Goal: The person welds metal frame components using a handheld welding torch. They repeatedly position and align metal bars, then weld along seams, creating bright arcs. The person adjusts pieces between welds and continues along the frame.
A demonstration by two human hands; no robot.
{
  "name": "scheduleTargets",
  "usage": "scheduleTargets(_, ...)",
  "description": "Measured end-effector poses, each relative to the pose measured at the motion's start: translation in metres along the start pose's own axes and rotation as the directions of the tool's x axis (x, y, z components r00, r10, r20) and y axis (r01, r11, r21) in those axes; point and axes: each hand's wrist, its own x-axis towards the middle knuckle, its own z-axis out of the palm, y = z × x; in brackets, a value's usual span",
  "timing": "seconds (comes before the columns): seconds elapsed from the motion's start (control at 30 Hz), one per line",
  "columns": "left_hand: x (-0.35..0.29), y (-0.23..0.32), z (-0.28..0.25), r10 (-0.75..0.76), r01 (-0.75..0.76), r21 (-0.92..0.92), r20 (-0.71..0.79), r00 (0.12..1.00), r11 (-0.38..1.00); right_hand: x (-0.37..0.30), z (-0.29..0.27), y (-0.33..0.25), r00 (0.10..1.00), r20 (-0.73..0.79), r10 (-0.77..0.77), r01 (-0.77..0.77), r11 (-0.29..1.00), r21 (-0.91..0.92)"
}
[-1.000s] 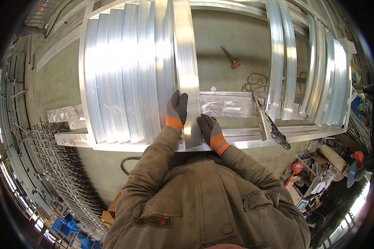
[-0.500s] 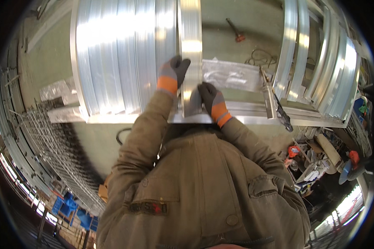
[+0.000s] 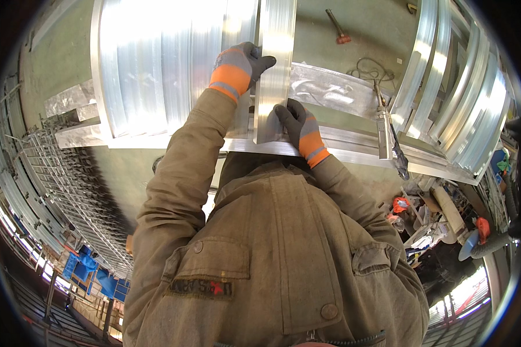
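Note:
A long, shiny aluminium slat (image 3: 276, 63) runs away from me, its near end by the front rail (image 3: 341, 155) of a metal frame. Both my hands wear grey gloves with orange bands. My left hand (image 3: 242, 65) grips the slat's left edge, thumb laid over its top. Closer to me, my right hand (image 3: 297, 122) pinches the right edge near the slat's end. To the left, several similar slats (image 3: 168, 87) lie side by side in the frame. A narrow gap separates them from the held slat.
A long metal tool with a black handle (image 3: 386, 130) rests across the rail at right. Further slats (image 3: 422, 63) stand beyond it. A red-headed hammer (image 3: 342, 38) and a cable (image 3: 371, 70) lie on the floor. Stacked metal racks (image 3: 78, 185) fill the left; clutter (image 3: 428, 214) is at right.
My left hand has moved farther away along the slat's left edge. My right hand stays near the slat's close end. The whole view has shifted slightly.

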Motion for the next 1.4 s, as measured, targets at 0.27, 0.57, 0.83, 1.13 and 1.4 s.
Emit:
scheduleTargets(0.27, 0.006, 0.004, -0.007, -0.032, 0.030, 0.160, 0.005, 0.999, 0.987, 0.000, 0.005, -0.011, 1.000, -0.025, 0.012, -0.011, 0.999, 0.034)
scheduleTargets(0.57, 0.019, -0.006, -0.005, -0.082, 0.078, 0.115, 0.035, 0.996, 0.990, 0.007, 0.015, -0.009, 0.993, -0.019, 0.117, -0.115, 0.991, 0.065)
scheduleTargets(0.83, 0.020, -0.009, -0.007, -0.026, 0.023, 0.139, 0.019, 0.999, 0.990, 0.012, 0.023, -0.008, 0.971, -0.091, 0.222, -0.222, 0.975, 0.011)
scheduleTargets(1.13, 0.019, -0.007, -0.008, -0.055, 0.050, 0.091, 0.049, 0.997, 0.995, 0.014, 0.026, 0.004, 0.964, -0.122, 0.237, -0.226, 0.969, 0.102)
scheduleTargets(1.4, 0.019, -0.010, -0.005, -0.030, 0.028, 0.056, 0.021, 0.999, 0.998, 0.014, 0.026, 0.017, 0.973, -0.090, 0.211, -0.198, 0.971, 0.133)
